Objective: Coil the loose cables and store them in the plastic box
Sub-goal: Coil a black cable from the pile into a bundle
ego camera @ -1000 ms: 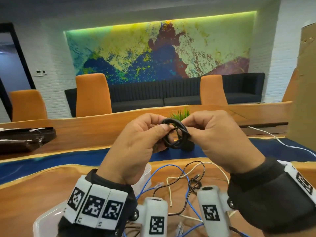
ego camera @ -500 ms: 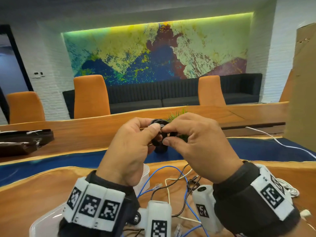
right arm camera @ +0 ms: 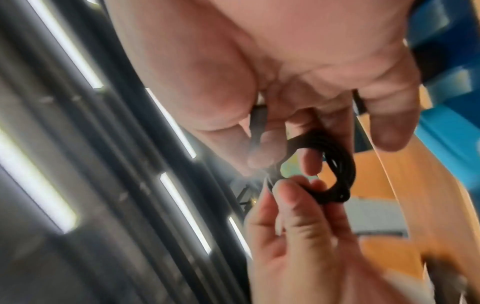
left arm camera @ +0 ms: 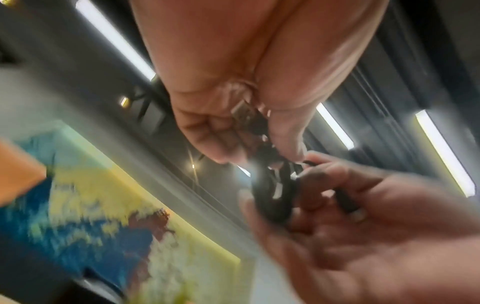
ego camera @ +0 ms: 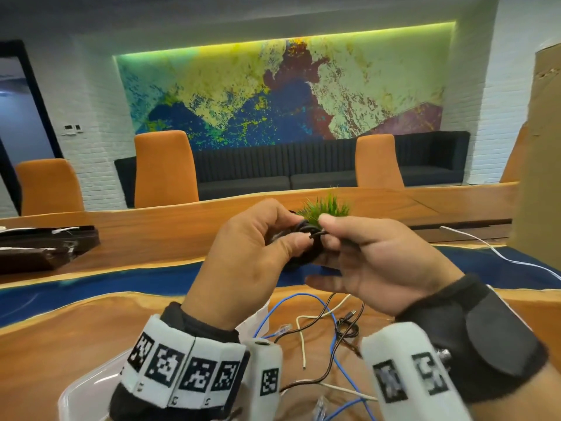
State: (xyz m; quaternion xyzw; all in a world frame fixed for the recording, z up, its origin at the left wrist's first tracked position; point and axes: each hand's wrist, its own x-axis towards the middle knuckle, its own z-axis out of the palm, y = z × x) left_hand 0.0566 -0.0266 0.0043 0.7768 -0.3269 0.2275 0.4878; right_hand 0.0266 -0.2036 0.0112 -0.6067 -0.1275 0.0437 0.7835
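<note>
Sitting below and to the left of the left hand (ego camera: 252, 253), the plastic box (ego camera: 82, 393) shows only a clear rim at the near edge of the counter (ego camera: 76, 329). That hand is clenched around a small black cable coil (ego camera: 306, 238), its fingers and thumb curled over the loops. Just to its right, touching the same bundle, the right hand (ego camera: 379, 262) pinches the cable's free end (ego camera: 317, 234) between thumb and forefinger, as if to tuck it in. The coil looks light and soft but springy, so I judge it would unwind if let go; hold across all the loops at once, never by one strand. Beneath both hands, loose blue, white and black cables (ego camera: 328, 338) lie tangled on the counter, still waiting.
</note>
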